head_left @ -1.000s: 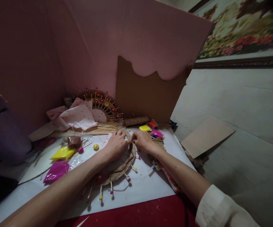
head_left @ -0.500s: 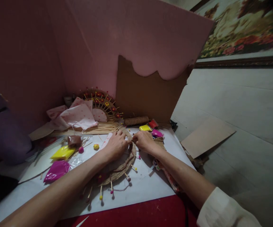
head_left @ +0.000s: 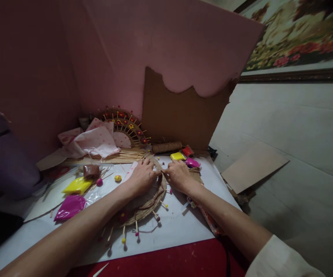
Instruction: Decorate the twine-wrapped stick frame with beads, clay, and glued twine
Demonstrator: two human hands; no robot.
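Observation:
A twine-wrapped ring (head_left: 152, 209) lies flat on the white-covered table. Short sticks tipped with yellow, pink and brown balls stick out around its near edge. My left hand (head_left: 144, 176) rests over the far part of the ring, fingers curled, thumb and index finger gripping its rim. At the ring's right edge my right hand (head_left: 179, 176) is closed in a pinch, close to the left fingertips. Whatever the right fingers pinch is too small and too hidden to name. Part of the ring's far side and its middle are covered by my left hand and forearm.
A decorated half-round piece (head_left: 127, 125) leans at the back beside pink spotted cloth (head_left: 99, 140). Thin sticks (head_left: 126, 156) lie before it, near a twine roll (head_left: 166, 147). Yellow (head_left: 78, 186) and magenta clay packets (head_left: 70, 208) sit left. Cut cardboard (head_left: 183, 115) stands behind.
My right hand has turned a little and shifted slightly right, its fingers still close to the ring's edge. My left hand stays in place on the ring.

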